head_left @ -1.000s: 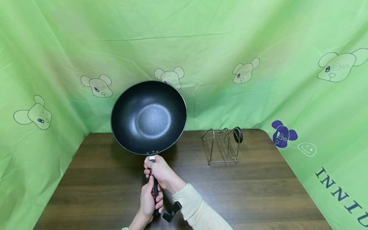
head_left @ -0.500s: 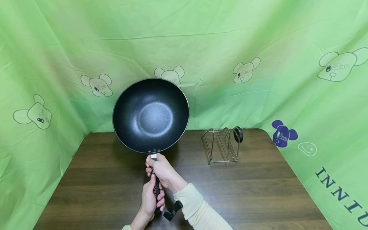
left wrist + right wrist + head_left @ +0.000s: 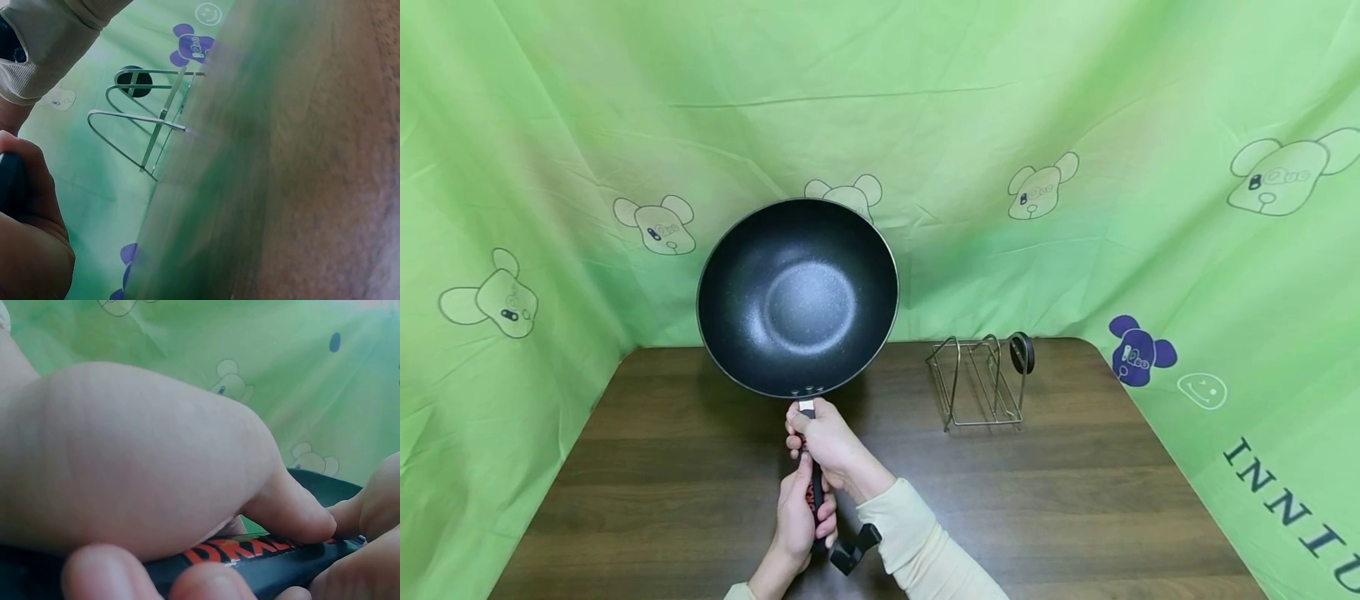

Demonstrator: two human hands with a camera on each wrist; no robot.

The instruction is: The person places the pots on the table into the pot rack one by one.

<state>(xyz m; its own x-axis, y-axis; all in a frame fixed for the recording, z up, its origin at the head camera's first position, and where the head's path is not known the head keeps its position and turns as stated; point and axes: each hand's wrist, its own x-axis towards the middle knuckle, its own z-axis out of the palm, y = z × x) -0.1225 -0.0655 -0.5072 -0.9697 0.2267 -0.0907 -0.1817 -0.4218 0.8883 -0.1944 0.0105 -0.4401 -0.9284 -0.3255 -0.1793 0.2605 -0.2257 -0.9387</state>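
A black wok (image 3: 797, 308), its inside facing me, is held up over the back left of the table, with its rim overlapping the green curtain. Both hands grip its black handle (image 3: 818, 493). My right hand (image 3: 831, 446) wraps the handle close to the metal neck. Lower down, my left hand (image 3: 796, 517) curls round the grip, its thumb lying along the top. In the right wrist view, red lettering shows on the handle (image 3: 269, 572) between the fingers. The handle's far end is mostly hidden by the left hand.
To the right of the wok stands a wire rack (image 3: 956, 379) with a black round disc (image 3: 1022, 352) at its far right corner. Under my right sleeve hangs a black bracket (image 3: 854, 550). The wooden table (image 3: 1037, 517) meets the green curtain (image 3: 925, 125) behind.
Both hands and the wok have shifted slightly to the right and a little up in the head view. The grip looks the same, and the rack stays in place.
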